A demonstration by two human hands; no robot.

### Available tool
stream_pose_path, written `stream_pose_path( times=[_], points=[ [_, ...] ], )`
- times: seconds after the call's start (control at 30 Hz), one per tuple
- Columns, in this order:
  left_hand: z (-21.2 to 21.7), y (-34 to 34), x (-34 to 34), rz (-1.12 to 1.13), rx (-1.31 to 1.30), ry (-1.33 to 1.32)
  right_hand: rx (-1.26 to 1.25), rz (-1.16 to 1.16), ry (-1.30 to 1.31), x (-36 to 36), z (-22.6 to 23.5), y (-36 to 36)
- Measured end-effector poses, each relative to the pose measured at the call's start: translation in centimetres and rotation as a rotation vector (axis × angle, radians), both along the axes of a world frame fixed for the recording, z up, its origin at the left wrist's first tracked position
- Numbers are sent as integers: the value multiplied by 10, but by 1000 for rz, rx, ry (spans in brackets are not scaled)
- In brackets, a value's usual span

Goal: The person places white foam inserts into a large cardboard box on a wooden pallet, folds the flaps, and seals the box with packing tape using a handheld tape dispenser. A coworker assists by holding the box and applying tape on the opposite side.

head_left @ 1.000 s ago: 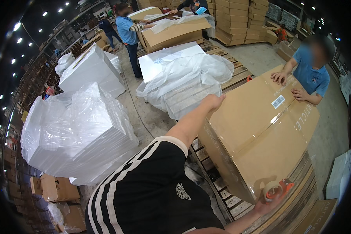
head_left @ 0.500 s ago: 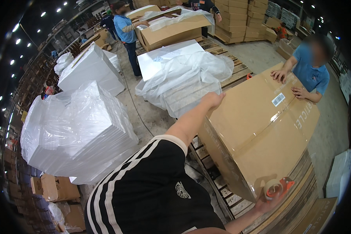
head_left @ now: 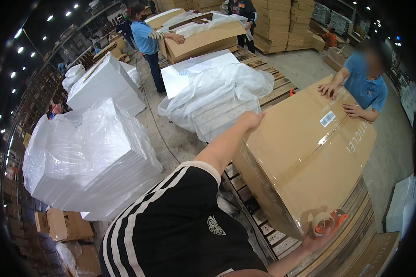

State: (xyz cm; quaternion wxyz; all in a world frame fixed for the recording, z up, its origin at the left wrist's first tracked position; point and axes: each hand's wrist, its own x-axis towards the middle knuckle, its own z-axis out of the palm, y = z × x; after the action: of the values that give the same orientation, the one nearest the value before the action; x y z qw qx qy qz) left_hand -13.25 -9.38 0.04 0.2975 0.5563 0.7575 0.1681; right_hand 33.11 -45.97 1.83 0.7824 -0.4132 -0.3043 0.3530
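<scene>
A large closed cardboard box point(head_left: 300, 152) lies in front of me, with clear tape along its top seam and a white barcode label. My left hand point(head_left: 251, 121) grips the box's far left corner, its fingers partly hidden by the edge. Low by the near corner, my right hand point(head_left: 317, 241) is closed round an orange tape dispenser point(head_left: 341, 217) with a tan tape roll point(head_left: 323, 224). The dispenser is against or just above the box's near edge; I cannot tell which. Across the box, a co-worker in a blue shirt point(head_left: 367, 90) rests both hands on its top.
Wooden pallet slats point(head_left: 344, 231) show under and beside the box. Behind it lie white foam sheets under thin wrap point(head_left: 226, 99). Wrapped white foam stacks point(head_left: 92, 157) stand at left. Two people work at an open carton point(head_left: 208, 40) farther back. A cable point(head_left: 157, 120) crosses the floor.
My hands keep their places on the box and the dispenser. In the back, the blue-shirted person's hand now lies on the carton's flap, and the dark-clad person has shifted, with the arm lowered.
</scene>
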Motion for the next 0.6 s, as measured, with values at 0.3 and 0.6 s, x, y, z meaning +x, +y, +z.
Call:
stream_pose_path(
  times=[0.3,0.6],
  points=[
    [19,-14,4,43,-47,-63,-146,-32,30,11,-6,1],
    [27,-20,6,30,-35,-19,-90,-27,9,1,6,2]
  ],
)
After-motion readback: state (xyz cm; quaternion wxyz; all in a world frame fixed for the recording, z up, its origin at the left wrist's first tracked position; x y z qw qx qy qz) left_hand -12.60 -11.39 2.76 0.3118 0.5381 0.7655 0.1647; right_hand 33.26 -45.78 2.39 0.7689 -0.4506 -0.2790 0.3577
